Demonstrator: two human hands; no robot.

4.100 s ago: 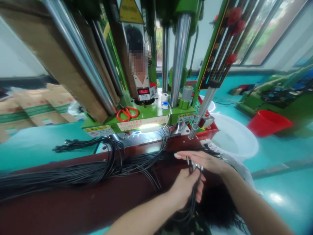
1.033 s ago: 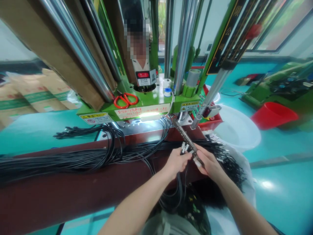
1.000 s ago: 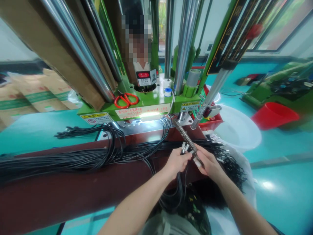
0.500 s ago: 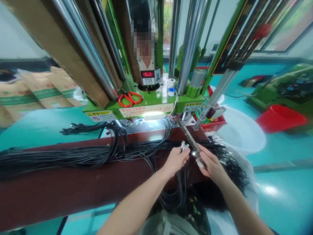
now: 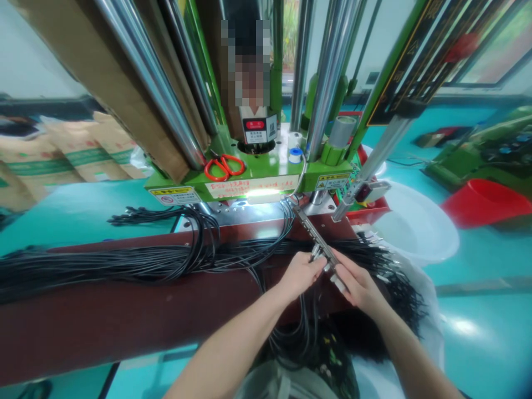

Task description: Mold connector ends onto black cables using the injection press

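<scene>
A long narrow metal bar with notches (image 5: 311, 228) slants from the machine's base down to my hands. My right hand (image 5: 358, 281) is closed around its near end, where pale blocky pieces stick out. My left hand (image 5: 302, 274) pinches several cable ends with small silvery connectors (image 5: 318, 251) against the bar's left side. Black cables (image 5: 306, 321) hang in a loop beneath my left hand. Whether any connector sits in a notch is too small to tell. Behind the hands, a thick bundle of black cables (image 5: 158, 265) lies along the brown table (image 5: 124, 327).
A green press machine (image 5: 270, 166) stands ahead, with orange-handled scissors (image 5: 224, 167) and a white-and-blue tape roll (image 5: 295, 155) on its ledge. A person stands behind it. More black cables (image 5: 399, 288) pile on the right, near a white tub (image 5: 424, 227) and a red bucket (image 5: 486, 205).
My left hand has moved slightly right, bringing the connectors up against the bar. The bar has shifted a little to the left and the right hand's grip on it has changed slightly.
</scene>
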